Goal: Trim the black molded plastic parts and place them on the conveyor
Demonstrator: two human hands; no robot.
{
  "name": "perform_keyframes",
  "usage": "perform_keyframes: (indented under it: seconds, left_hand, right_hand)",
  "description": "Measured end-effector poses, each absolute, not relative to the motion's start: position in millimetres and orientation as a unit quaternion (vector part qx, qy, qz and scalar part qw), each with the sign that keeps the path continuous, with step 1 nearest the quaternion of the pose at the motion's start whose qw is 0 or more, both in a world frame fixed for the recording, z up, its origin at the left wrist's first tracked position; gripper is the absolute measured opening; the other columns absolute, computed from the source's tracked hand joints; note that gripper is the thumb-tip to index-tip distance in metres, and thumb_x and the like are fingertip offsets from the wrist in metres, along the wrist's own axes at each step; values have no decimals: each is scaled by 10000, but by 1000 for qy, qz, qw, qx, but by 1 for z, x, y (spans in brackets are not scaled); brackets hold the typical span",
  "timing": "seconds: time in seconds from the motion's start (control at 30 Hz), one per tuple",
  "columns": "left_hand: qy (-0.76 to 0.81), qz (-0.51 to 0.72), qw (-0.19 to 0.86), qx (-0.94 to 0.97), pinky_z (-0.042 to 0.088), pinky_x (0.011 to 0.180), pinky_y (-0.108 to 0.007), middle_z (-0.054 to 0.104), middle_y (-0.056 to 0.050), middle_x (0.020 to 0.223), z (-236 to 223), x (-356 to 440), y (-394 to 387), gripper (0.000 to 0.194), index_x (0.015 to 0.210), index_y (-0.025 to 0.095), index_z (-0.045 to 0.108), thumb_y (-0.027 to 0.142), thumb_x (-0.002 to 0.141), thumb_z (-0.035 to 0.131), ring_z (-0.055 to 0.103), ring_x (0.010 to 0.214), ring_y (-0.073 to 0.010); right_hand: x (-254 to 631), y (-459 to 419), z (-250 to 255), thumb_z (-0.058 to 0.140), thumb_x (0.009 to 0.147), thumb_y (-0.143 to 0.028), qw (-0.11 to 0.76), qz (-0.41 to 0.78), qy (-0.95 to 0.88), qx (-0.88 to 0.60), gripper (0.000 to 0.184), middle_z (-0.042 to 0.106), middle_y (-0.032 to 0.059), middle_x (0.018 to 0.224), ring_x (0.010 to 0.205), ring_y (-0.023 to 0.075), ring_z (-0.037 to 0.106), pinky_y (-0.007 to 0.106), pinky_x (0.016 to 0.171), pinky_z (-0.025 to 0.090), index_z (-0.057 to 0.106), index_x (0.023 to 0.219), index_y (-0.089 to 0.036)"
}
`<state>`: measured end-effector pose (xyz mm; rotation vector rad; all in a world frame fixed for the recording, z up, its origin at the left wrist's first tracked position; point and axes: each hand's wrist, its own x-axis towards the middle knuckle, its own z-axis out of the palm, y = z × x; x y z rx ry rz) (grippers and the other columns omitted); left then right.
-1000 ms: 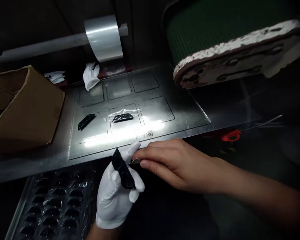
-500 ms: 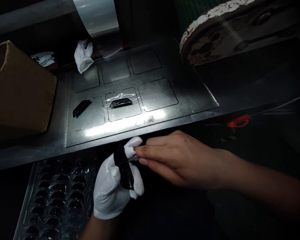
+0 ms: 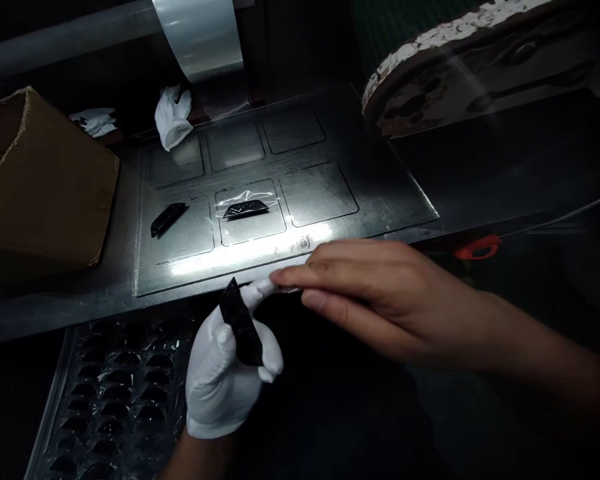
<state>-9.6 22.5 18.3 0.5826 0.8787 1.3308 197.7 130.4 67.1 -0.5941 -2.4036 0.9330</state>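
My left hand [image 3: 225,380], in a white glove, grips a glossy black trapezoid-shaped piece [image 3: 241,323] between thumb and fingers, tilted up below the plate's front edge. My bare right hand [image 3: 375,293] is beside the gloved index finger, with thumb and fingers close together. Its fingertips touch or nearly touch that glove finger, and what they pinch, if anything, is unclear. On the metal plate [image 3: 325,190] lie a similar black piece [image 3: 168,219] and another black piece [image 3: 246,209] with clear film around it.
A cardboard box [image 3: 55,180] stands at left. Below it, a tray [image 3: 55,393] holds several black pieces under clear film. White gloves [image 3: 173,119] lie behind the plate. A worn wheel-like machine part [image 3: 430,73] overhangs the right, and an orange handle [image 3: 477,248] sits below it.
My right hand has moved slightly up and right, away from the black piece. The piece in my left hand is now bare-looking and more plainly visible. The view has shifted slightly.
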Motion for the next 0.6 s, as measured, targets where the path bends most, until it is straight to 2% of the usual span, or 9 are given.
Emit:
perform_keyframes:
  seconds: [0.1, 0.3, 0.6]
  left_hand:
    - [418, 572, 645, 285, 477, 486, -189, 732, -88, 1174, 21, -8, 20, 354, 1235, 248, 740, 467, 973, 646, 591, 547, -63]
    - [434, 549, 652, 292, 525, 526, -198, 689, -85, 1093, 22, -10, 15, 371, 1254, 201, 704, 443, 980, 640, 616, 581, -78]
    - [503, 475, 676, 254, 534, 523, -194, 703, -91, 1079, 37, -15, 17, 321, 1193, 215, 753, 403, 936, 709, 660, 622, -115]
  right_hand:
    - [195, 140, 78, 522, 1069, -267, 201, 254, -915, -239, 323, 724, 67, 1017, 933, 190, 646, 323, 798, 502, 705, 1324, -193]
    - [182, 142, 88, 485, 1082, -314, 117, 178, -950, -228, 322, 726, 56, 959, 884, 203, 637, 342, 783, 482, 730, 1265, -213]
    - [181, 142, 87, 551, 1026, -225, 65, 122, -960, -243, 252, 731, 70, 964, 890, 225, 612, 339, 695, 392, 757, 1169, -203]
